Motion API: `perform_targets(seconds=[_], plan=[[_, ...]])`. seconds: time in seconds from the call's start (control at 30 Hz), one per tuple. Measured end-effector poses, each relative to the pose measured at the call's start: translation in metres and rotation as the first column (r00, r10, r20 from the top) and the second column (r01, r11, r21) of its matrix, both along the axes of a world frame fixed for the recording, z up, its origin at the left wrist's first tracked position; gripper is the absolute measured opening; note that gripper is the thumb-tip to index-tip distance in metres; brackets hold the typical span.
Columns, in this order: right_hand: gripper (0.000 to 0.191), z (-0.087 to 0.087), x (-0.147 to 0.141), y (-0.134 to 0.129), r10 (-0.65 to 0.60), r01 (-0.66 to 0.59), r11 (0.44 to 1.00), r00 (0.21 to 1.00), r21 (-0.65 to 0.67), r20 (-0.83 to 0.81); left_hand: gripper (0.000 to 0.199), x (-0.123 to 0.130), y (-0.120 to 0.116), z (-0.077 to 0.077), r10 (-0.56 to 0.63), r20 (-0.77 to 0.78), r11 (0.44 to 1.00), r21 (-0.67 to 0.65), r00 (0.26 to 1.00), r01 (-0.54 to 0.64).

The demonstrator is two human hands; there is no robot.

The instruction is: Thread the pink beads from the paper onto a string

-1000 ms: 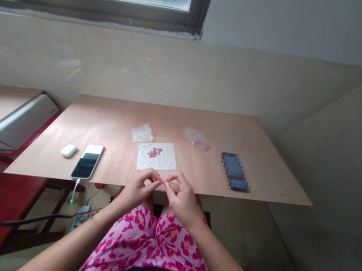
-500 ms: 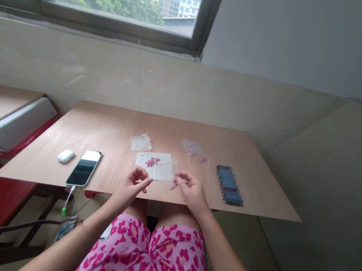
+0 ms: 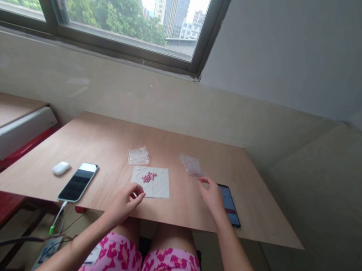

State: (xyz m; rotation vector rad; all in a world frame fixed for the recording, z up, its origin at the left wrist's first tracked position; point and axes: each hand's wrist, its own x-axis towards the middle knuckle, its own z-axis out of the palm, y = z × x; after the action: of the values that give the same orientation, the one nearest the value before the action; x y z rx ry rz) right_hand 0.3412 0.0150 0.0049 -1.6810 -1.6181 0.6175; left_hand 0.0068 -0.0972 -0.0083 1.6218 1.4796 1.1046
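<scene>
Several small round pink beads (image 3: 149, 177) lie in a loose heap on a white sheet (image 3: 160, 190), flat on the wooden table. My left hand (image 3: 126, 200) hovers at the sheet's near left corner, its fingers curled and the thumb close to the index finger. I see nothing between them. Farther right, my right hand (image 3: 211, 195) reaches to the near edge of the clear plastic bags (image 3: 191, 164), with thumb and index finger pinched at a bag's edge. Some pink shows there, partly covered by the fingertips. Another stack of clear bags (image 3: 138, 155) lies behind the sheet.
A phone (image 3: 78, 182) with a charging cable (image 3: 57, 219) and a white earbud case (image 3: 61, 168) lie on the left. A second phone (image 3: 229, 206) is on the right, partly behind my right hand. The table (image 3: 103, 141) meets the wall under a window.
My right hand has moved right, from above the sheet to the right-hand bags, and the translucent bag has left the sheet. My left hand stays near the sheet's corner. The view has tilted up.
</scene>
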Motion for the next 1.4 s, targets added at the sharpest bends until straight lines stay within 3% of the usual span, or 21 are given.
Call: perform_targets(seconds=[0.13,0.23,0.3,0.43,0.53,0.77,0.9,1.0,1.2,1.3,1.4], plan=[[0.037,-0.012,-0.019,-0.060,0.108,-0.130,0.977,0.985,-0.171,-0.132,0.018,-0.005,0.032,-0.012,0.038,-0.106,0.998,0.063,0.994,-0.032],[0.035,-0.009,-0.036,-0.096,0.174,-0.214,0.953,0.967,-0.216,-0.187,0.016,-0.018,0.077,-0.016,0.077,-0.310,0.991,0.132,0.948,-0.037],[0.033,-0.007,-0.044,-0.109,0.188,-0.221,0.958,0.965,-0.183,-0.181,0.022,-0.031,0.113,-0.016,0.107,-0.458,0.992,0.110,0.883,-0.063],[0.027,-0.009,-0.050,-0.113,0.226,-0.233,0.970,0.969,-0.064,-0.096,0.036,-0.057,0.177,-0.017,0.154,-0.522,0.988,0.075,0.839,-0.134],[0.027,-0.012,-0.052,-0.110,0.248,-0.256,0.964,0.963,-0.077,-0.101,0.053,-0.069,0.208,-0.021,0.108,-0.562,0.993,0.014,0.820,-0.121],[0.023,-0.011,-0.059,-0.109,0.302,-0.314,0.945,0.946,-0.088,-0.120,0.056,-0.072,0.233,-0.020,0.010,-0.569,0.996,-0.064,0.822,-0.057],[0.022,-0.010,-0.059,-0.107,0.307,-0.318,0.945,0.943,-0.074,-0.128,0.057,-0.061,0.222,-0.002,0.036,-0.530,0.999,0.008,0.847,-0.038],[0.024,-0.009,-0.058,-0.106,0.316,-0.328,0.942,0.938,-0.070,-0.141,0.054,-0.047,0.196,0.019,0.020,-0.491,0.999,0.053,0.871,0.007],[0.031,-0.001,-0.058,-0.111,0.291,-0.331,0.940,0.905,-0.085,-0.309,0.047,0.000,0.093,0.054,-0.156,-0.344,0.965,0.148,0.926,0.218],[0.033,0.009,-0.063,-0.118,0.307,-0.351,0.936,0.861,-0.036,-0.406,0.052,0.023,0.036,0.054,-0.235,-0.324,0.950,0.124,0.916,0.288],[0.028,0.017,-0.072,-0.128,0.414,-0.432,0.900,0.809,0.054,-0.418,0.052,0.037,-0.007,0.047,-0.274,-0.322,0.941,0.106,0.906,0.322]])
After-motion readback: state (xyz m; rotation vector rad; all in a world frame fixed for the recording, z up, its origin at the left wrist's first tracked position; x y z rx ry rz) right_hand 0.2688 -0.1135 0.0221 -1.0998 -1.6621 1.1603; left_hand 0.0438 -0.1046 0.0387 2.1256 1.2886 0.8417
